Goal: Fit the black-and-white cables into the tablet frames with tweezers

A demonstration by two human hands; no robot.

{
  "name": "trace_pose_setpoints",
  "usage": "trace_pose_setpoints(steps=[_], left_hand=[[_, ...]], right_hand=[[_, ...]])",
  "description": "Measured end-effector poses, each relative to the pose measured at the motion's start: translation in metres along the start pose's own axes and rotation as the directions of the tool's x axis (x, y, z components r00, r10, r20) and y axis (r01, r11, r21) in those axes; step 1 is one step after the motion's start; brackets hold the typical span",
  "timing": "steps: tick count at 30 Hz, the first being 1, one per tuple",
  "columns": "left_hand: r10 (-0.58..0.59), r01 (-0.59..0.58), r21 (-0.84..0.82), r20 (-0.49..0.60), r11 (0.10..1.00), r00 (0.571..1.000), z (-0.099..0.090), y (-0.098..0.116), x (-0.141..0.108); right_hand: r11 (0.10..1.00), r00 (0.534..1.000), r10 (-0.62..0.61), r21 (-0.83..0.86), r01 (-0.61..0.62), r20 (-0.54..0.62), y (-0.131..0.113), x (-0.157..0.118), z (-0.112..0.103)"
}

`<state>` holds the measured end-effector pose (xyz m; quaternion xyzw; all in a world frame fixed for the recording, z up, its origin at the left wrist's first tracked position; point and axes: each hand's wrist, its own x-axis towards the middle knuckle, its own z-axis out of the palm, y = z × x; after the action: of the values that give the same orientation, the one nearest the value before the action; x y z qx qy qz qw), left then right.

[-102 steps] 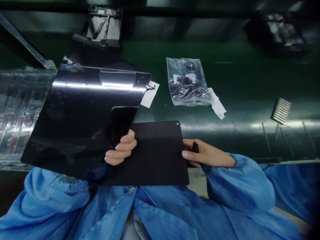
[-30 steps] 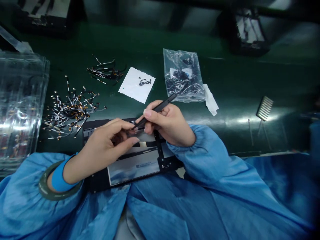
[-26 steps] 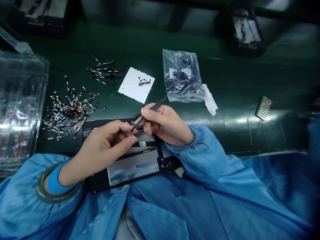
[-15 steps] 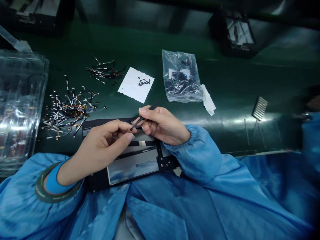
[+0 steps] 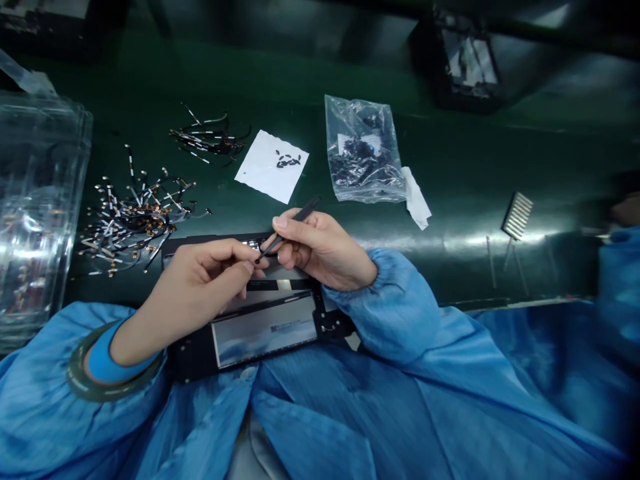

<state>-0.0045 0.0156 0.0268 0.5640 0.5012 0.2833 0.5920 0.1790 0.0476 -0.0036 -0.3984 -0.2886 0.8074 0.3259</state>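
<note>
My right hand (image 5: 323,248) grips dark tweezers (image 5: 296,222), held slanting with the tips down and to the left. Those tips meet a tiny black piece (image 5: 257,261) at the fingertips of my left hand (image 5: 203,280). Thumb and forefinger of the left hand are pinched together there; what lies between them is mostly hidden. Both hands are over a black opened device (image 5: 193,353), with a silver battery-like panel (image 5: 267,330) showing inside it. Beyond them lies a white paper square (image 5: 265,167) bearing several small black pieces (image 5: 288,160).
A clear plastic bag (image 5: 364,153) of dark parts lies behind, beside a white paper scrap (image 5: 417,200). Left are piles of thin flex cables (image 5: 143,217) and stacked clear trays (image 5: 37,200). A ridged metal piece (image 5: 519,215) is at right, near another person's blue sleeve (image 5: 619,280).
The view has shifted slightly. My hands have edged a little left, with the tweezers' tips still at the left fingertips. The left fingers have curled a bit differently.
</note>
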Motion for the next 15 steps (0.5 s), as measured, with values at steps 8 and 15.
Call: trace_pose_setpoints(steps=[8, 15], left_hand=[[0.005, -0.005, -0.028, 0.012, 1.0, 1.0, 0.0009, -0.0014, -0.0011], [0.034, -0.033, 0.129, -0.001, 0.991, 0.999, -0.0089, -0.0071, -0.005]], right_hand=[[1.0, 1.0, -0.014, -0.016, 0.015, 0.009, -0.0006, 0.0012, -0.0003], [0.996, 0.998, -0.063, -0.065, 0.064, 0.02, -0.0075, -0.0028, -0.0017]])
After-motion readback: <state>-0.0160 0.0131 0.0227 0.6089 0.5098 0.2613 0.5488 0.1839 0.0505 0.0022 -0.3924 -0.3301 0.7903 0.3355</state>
